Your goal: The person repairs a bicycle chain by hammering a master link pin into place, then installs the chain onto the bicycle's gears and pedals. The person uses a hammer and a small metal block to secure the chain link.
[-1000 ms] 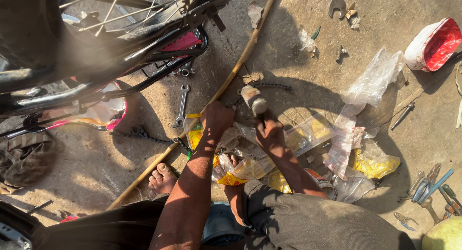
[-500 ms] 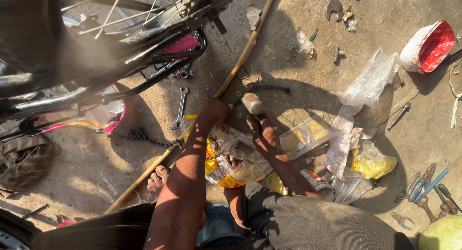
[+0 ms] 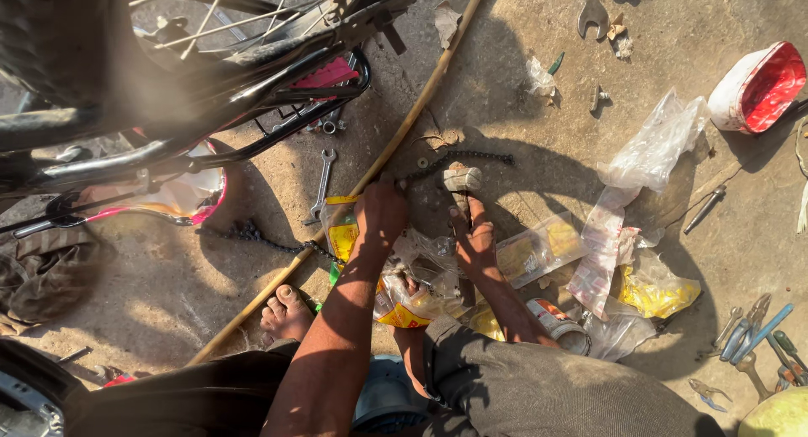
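Fingers: left hand (image 3: 383, 211) pinching bicycle chain (image 3: 459, 159) | right hand (image 3: 474, 235) gripping hammer (image 3: 462, 178)

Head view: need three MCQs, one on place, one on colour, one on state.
1. The spanner nearest the left hand lies:
A. on the ground, to that hand's left
B. on top of the plastic bags
C. in the person's lap

2. The tipped tub at top right is:
A. blue
B. red and white
C. green

3. The right hand is:
A. open and flat on the ground
B. closed on the handle of the hammer
C. tucked inside a bag

Answers:
1 A, the spanner rests on bare ground between the bicycle frame and the left hand.
2 B, the tub has a white wall and a red inside.
3 B, the fingers wrap the handle, with the hammer head just beyond them.
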